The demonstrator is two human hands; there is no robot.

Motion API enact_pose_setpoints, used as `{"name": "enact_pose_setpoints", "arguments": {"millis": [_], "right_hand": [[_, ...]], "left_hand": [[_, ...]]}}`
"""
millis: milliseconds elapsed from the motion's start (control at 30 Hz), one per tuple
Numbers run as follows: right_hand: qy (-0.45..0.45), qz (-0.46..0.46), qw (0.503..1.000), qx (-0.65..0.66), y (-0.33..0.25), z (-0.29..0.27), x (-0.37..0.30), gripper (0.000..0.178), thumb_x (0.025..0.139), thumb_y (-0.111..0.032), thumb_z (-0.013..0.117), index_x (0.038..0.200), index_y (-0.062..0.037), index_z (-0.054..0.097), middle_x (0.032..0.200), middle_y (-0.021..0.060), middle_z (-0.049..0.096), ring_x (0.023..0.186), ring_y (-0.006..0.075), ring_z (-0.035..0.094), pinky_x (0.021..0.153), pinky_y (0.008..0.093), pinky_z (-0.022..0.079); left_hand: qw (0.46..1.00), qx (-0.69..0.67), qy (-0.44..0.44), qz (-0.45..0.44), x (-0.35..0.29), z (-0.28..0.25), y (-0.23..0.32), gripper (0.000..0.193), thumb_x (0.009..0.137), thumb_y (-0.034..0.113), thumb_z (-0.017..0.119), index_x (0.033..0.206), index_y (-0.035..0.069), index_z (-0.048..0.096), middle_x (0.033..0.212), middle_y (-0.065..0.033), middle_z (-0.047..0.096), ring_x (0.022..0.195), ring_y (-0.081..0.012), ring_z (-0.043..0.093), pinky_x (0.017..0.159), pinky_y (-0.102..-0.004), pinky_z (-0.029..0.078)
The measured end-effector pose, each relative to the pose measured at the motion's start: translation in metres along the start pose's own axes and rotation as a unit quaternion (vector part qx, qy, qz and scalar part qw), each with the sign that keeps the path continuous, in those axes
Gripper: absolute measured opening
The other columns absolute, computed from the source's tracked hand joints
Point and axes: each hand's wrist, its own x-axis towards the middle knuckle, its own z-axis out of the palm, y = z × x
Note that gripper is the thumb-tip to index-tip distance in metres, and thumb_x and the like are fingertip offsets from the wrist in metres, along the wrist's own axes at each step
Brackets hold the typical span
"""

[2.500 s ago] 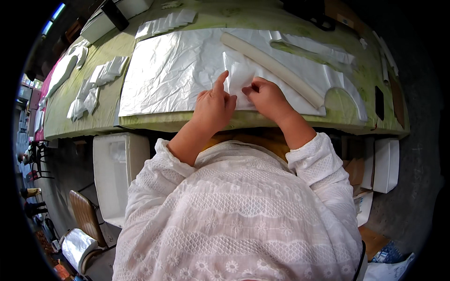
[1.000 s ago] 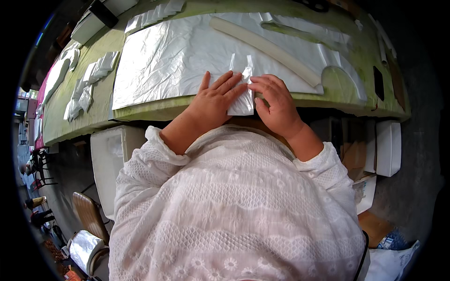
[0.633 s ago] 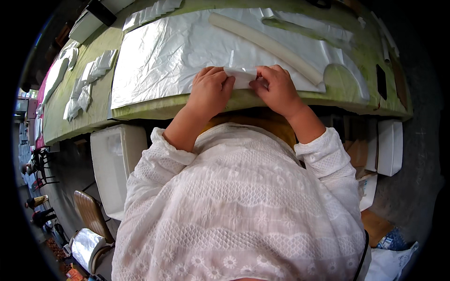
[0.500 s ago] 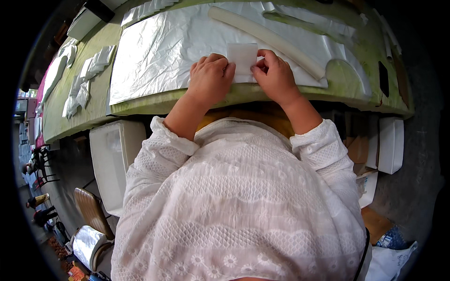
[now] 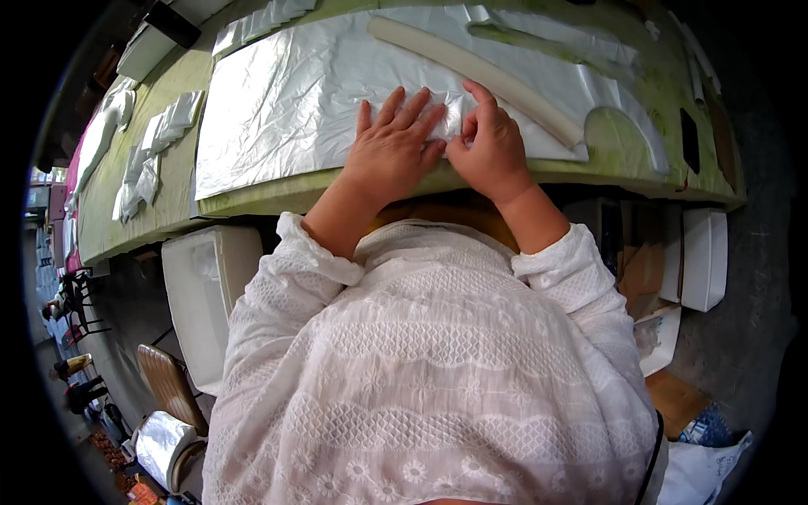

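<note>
My left hand (image 5: 394,150) lies open, palm down with fingers spread, on a wide, shiny, creased plastic sheet (image 5: 269,109). Just to its right my right hand (image 5: 492,143) is curled, its thumb bent in toward the other fingers and the index finger raised. Whatever those curled fingers hold is hidden. Between the hands a bright bit of clear film (image 5: 454,108) shows, partly under the left fingertips. A long off-white roll or tube (image 5: 480,71) lies slantwise across the sheet, beyond and beside my right hand.
A green-patterned cloth covers the table (image 5: 337,183). Folded white plastic pieces (image 5: 172,122) lie at left, with more at the far edge. At right are a looped plastic strip (image 5: 635,126) and a dark phone-like slab (image 5: 689,139). White bins (image 5: 189,295) stand below the table.
My left hand has opened and spread flat on the sheet, moving slightly right. The small whitish square held up between my hands no longer stands out. My right index finger has lifted.
</note>
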Motion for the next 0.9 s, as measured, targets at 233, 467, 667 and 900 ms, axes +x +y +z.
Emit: {"name": "enact_pose_setpoints", "arguments": {"millis": [233, 467, 667, 900], "right_hand": [[0.042, -0.035, 0.992, -0.112, 0.011, 0.012, 0.005, 0.040, 0.079, -0.026, 0.074, 0.114, -0.0085, 0.073, 0.109, 0.0111, 0.063, 0.104, 0.0342, 0.060, 0.090, 0.0442, 0.052], [-0.016, -0.058, 0.991, -0.122, -0.008, 0.008, -0.005, 0.036, 0.077, -0.028, 0.074, 0.110, -0.0118, 0.074, 0.110, 0.0090, 0.065, 0.105, 0.0333, 0.059, 0.093, 0.0458, 0.048], [-0.038, -0.134, 0.989, 0.054, -0.064, -0.001, -0.055, 0.039, 0.078, -0.013, 0.077, 0.115, -0.0079, 0.066, 0.121, 0.0149, 0.058, 0.108, 0.0356, 0.057, 0.094, 0.0457, 0.046], [-0.116, 0.143, 0.917, 0.355, -0.050, 0.001, -0.049, 0.021, 0.097, -0.002, 0.067, 0.118, -0.0031, 0.061, 0.098, -0.0009, 0.061, 0.086, 0.0075, 0.056, 0.080, 0.0235, 0.049]], "left_hand": [[0.972, -0.136, 0.179, 0.075, -0.016, -0.010, -0.001, 0.053, 0.094, 0.026, 0.069, 0.142, 0.012, 0.053, 0.152, -0.0117, 0.048, 0.136, -0.0330, 0.049, 0.114, -0.0515, 0.037], [0.629, -0.710, -0.042, -0.315, -0.104, 0.014, 0.017, 0.033, 0.103, 0.023, 0.062, 0.129, 0.004, 0.055, 0.133, -0.0109, 0.058, 0.117, -0.0157, 0.058, 0.093, -0.0328, 0.051], [0.519, -0.817, -0.019, -0.251, -0.092, 0.026, 0.020, 0.033, 0.106, 0.025, 0.058, 0.130, 0.002, 0.057, 0.118, -0.0069, 0.066, 0.110, -0.0157, 0.062, 0.095, -0.0309, 0.051], [0.577, -0.778, 0.081, -0.235, -0.092, -0.002, 0.028, 0.021, 0.105, 0.017, 0.059, 0.124, 0.007, 0.059, 0.113, -0.0019, 0.061, 0.101, -0.0087, 0.058, 0.091, -0.0278, 0.050]]}}
